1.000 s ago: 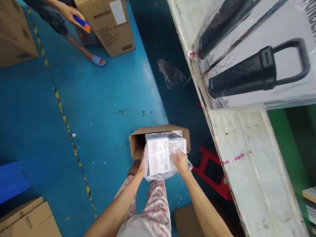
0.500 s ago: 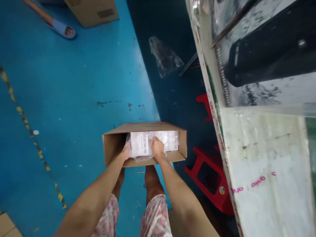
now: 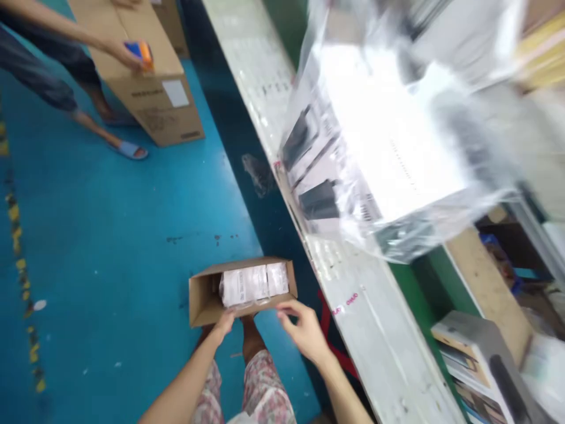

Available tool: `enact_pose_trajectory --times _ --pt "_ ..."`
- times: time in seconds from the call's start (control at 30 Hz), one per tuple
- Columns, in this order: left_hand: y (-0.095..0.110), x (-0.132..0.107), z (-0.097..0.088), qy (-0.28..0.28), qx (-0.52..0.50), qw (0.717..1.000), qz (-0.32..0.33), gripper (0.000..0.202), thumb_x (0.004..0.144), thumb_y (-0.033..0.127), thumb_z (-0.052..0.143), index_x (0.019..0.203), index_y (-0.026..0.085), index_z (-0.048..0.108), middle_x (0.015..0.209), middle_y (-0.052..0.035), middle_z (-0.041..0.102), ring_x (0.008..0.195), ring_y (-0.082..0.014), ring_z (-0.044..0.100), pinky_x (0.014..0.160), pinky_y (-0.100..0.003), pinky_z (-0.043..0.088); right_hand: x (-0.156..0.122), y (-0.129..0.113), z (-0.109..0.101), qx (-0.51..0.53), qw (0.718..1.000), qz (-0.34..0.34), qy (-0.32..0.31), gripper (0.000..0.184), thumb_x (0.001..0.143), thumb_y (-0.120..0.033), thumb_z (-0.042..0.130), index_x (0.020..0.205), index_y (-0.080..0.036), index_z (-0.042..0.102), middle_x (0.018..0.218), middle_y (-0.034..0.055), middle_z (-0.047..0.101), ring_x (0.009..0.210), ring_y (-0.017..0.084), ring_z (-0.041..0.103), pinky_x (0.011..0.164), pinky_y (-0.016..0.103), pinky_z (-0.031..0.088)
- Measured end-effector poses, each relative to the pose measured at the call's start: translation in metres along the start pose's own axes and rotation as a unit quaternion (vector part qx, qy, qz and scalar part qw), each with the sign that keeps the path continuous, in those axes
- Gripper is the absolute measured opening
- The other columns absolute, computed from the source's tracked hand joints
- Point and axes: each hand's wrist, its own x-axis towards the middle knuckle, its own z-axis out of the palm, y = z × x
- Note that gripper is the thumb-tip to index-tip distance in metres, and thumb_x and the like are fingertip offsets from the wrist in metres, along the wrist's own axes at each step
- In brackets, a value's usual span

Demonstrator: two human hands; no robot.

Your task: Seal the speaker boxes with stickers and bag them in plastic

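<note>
A tall open carton (image 3: 203, 303) of brown cardboard stands before my legs. Several white product boxes (image 3: 253, 282) in clear plastic wrap sit in a row inside it, toward its right side; a gap is left at the left end. My left hand (image 3: 226, 323) is at the carton's near edge, its fingers too blurred to read. Just off the carton's near right corner is my right hand (image 3: 304, 333), thumb and fingers apart, holding nothing.
A long workbench (image 3: 353, 330) runs along my right, bearing a large plastic-wrapped speaker box (image 3: 392, 141). At upper left, a co-worker's hand (image 3: 126, 56) holds an orange-and-blue tool over a big carton (image 3: 163, 112). A red stool (image 3: 342, 359) shows partly under the bench.
Both my hands have come out of the carton, letting go of the white boxes. The right hand has moved rightward. My view has swung, bringing the co-worker and more of the bench into sight.
</note>
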Motion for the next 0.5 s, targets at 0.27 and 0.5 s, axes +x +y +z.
enact_pose_trajectory --times 0.27,0.5 --pt "0.025 -0.080 -0.013 -0.051 -0.037 0.998 0.025 0.034 0.071 0.051 0.065 0.097 0.029 0.067 0.119 -0.0115 0.079 0.119 -0.0304 0.073 0.101 -0.040 0.056 0.057 -0.169 -0.209 -0.439 0.837 -0.128 0.301 0.115 0.081 -0.077 0.068 0.165 -0.012 0.023 0.170 0.0302 0.018 0.158 0.054 0.011 0.117 0.074 0.025" --pt "0.061 -0.136 -0.007 -0.026 -0.063 0.993 0.097 0.032 0.074 0.052 0.071 0.094 0.027 0.070 0.112 -0.0102 0.080 0.111 -0.0301 0.076 0.096 -0.038 0.058 0.136 -0.176 -0.251 -0.361 0.874 -0.085 0.314 0.032 0.108 -0.031 0.039 0.113 -0.018 0.068 0.106 0.0133 0.072 0.099 0.027 0.064 0.091 0.038 0.044"
